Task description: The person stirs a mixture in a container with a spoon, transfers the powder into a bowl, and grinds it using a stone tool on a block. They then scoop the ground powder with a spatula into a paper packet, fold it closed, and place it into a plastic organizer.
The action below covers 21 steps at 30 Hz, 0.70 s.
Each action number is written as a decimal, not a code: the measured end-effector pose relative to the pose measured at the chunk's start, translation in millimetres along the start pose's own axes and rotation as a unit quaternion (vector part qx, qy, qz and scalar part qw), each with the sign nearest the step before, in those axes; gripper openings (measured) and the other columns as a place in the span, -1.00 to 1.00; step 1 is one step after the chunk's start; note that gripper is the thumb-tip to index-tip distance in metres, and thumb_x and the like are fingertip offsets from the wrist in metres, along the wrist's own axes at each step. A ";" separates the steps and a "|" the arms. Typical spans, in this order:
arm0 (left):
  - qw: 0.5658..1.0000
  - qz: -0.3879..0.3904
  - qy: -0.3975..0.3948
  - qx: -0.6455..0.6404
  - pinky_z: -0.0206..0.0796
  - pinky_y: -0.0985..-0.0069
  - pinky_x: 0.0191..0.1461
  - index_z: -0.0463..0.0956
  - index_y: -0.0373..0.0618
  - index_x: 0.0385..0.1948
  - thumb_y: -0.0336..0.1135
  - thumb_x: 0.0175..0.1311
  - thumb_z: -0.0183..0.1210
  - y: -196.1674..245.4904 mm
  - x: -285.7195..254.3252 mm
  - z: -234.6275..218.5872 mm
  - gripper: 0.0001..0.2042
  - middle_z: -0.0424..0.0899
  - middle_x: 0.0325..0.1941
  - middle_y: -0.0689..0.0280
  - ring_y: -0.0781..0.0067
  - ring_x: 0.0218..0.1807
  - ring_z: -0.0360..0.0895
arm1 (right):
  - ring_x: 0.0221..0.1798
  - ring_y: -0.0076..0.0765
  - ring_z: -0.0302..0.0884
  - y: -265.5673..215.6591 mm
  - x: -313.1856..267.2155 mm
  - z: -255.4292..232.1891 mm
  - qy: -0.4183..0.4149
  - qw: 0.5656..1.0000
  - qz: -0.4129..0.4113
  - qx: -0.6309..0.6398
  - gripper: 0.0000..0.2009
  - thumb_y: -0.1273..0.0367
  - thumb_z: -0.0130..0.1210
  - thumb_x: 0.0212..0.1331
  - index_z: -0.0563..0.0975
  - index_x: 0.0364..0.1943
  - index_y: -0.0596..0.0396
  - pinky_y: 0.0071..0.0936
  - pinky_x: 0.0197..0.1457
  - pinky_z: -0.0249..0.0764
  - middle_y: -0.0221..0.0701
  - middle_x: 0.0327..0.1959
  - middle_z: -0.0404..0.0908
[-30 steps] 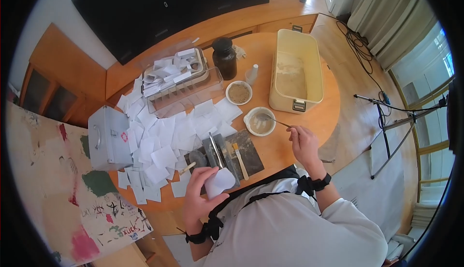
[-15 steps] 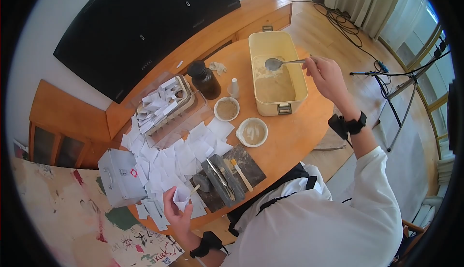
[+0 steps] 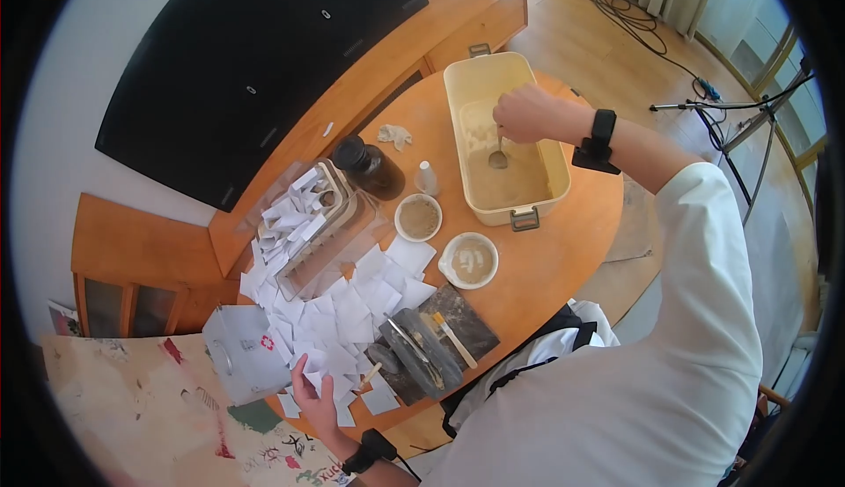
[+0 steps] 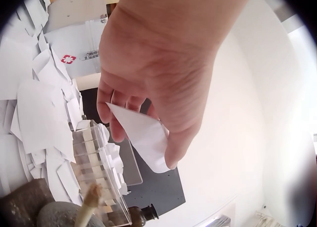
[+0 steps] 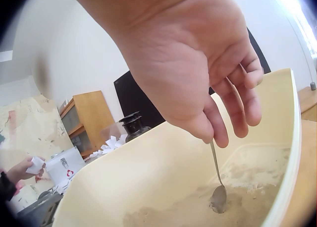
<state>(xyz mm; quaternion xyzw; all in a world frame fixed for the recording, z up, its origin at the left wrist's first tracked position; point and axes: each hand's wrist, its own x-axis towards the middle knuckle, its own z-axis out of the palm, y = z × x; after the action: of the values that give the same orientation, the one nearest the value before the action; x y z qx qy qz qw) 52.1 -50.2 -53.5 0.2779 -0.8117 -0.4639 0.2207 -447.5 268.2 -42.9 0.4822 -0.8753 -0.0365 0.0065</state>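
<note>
So the right hand (image 5: 190, 68) has a thin silver metal spoon (image 5: 218, 199) pinched by the top of its handle, thumb against fingers; the other fingers are loosely bent and don't seem to hold anything. The spoon points down inside a deep pale-yellow plastic tub (image 5: 124, 182), its bowl end at the tan powder (image 5: 168, 214) on the bottom; the tub sits on the orange wooden counter (image 3: 550, 249).

Left hand (image 4: 153, 73) is off near the other end, thumb and fingers grasping a folded white paper piece (image 4: 146, 140) — looks pocket-shaped, held above the scattered white paper sheets (image 3: 352, 311).

Handling-wise, I'd guess the spoon is light, stiff and maybe a bit slick; mid-handle would likely be steadier than the very end once loaded. The paper's probably featherlight and easy to crush — hold it softly by the sides.
</note>
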 end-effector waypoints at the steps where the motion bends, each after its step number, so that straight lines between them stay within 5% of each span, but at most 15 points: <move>1: 1.000 -0.020 0.012 0.008 0.12 0.47 0.34 0.35 -0.27 0.21 -0.58 0.12 0.18 -3.4 4.3 -0.8 -0.47 0.42 0.18 0.21 0.37 0.19 0.36 | -0.43 0.05 0.62 0.8 4.3 1.5 -0.003 1.000 0.003 0.005 -0.75 0.27 0.11 0.12 0.64 -0.51 0.17 -0.15 -0.37 0.51 -0.16 -0.52 0.65; 11: 0.983 -0.164 0.026 0.077 0.21 0.43 0.23 0.35 -0.15 0.25 -0.43 0.18 0.27 -75.2 38.5 -9.8 -0.46 0.43 0.21 0.22 0.36 0.15 0.37 | -0.48 -0.02 0.58 -4.1 28.6 0.2 0.005 0.999 -0.030 -0.008 -0.70 0.22 0.08 0.20 0.60 -0.57 0.11 -0.17 -0.41 0.47 -0.24 -0.56 0.60; 16: 0.978 -0.095 -0.003 0.187 0.22 0.36 0.20 0.35 -0.11 0.25 -0.37 0.11 0.33 -74.6 41.4 6.0 -0.40 0.45 0.14 0.19 0.26 0.13 0.38 | -0.43 -0.01 0.58 2.1 37.2 6.4 0.062 0.995 -0.073 0.023 -0.70 0.21 0.14 0.21 0.60 -0.55 0.13 -0.18 -0.38 0.47 -0.22 -0.53 0.59; 18: 0.978 -0.089 0.003 0.189 0.21 0.35 0.22 0.35 -0.12 0.25 -0.38 0.09 0.34 -69.5 43.5 10.6 -0.39 0.44 0.14 0.17 0.24 0.14 0.37 | -0.37 0.00 0.59 3.2 40.2 -3.3 -0.042 0.998 -0.051 0.002 -0.78 0.29 0.23 0.13 0.61 -0.53 0.16 -0.17 -0.34 0.47 -0.22 -0.49 0.60; 21: 0.978 -0.072 0.010 0.196 0.18 0.31 0.27 0.33 -0.15 0.27 -0.39 0.06 0.35 -71.5 44.6 15.7 -0.36 0.42 0.15 0.14 0.19 0.16 0.36 | -0.34 0.01 0.59 1.6 42.8 -11.9 -0.082 0.996 -0.035 0.002 -0.84 0.34 0.28 0.06 0.63 -0.51 0.15 -0.18 -0.31 0.48 -0.23 -0.44 0.61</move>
<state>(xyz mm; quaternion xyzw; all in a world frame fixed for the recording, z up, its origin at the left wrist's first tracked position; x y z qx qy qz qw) 26.7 -99.2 -119.0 0.3783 -0.8625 -0.3072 0.1363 -471.2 232.2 -31.9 0.5078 -0.8557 -0.0739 -0.0672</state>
